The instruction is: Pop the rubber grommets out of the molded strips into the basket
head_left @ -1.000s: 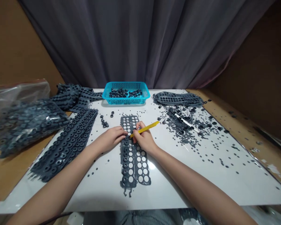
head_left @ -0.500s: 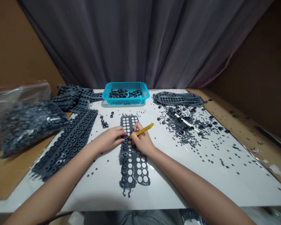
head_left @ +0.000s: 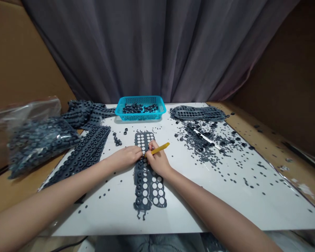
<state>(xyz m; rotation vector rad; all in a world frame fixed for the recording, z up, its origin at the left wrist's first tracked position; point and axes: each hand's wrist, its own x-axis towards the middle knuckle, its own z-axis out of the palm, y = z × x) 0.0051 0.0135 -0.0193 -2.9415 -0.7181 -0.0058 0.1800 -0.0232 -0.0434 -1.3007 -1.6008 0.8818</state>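
Note:
A long dark grey rubber sheet [head_left: 147, 182] full of round holes, with rings still in its left column, lies lengthwise on the white table [head_left: 189, 196]. My left hand [head_left: 126, 157] rests on the sheet's left side, fingers curled and pressing it down. My right hand [head_left: 157, 161] grips a yellow stick tool [head_left: 160, 148] like a pen, its tip against the sheet between my two hands.
A turquoise basket [head_left: 140, 107] with black rings stands at the back centre. Stacked rubber sheets [head_left: 86, 150] and a clear bag of sheets [head_left: 39, 140] lie left. Emptied sheets [head_left: 196, 112] and scattered punched bits [head_left: 207, 140] lie right. A few loose rings [head_left: 118, 140] sit near the sheet.
The yellow tool's free end has swung inward and lower. Both hands stay on the sheet, and the view has shifted slightly.

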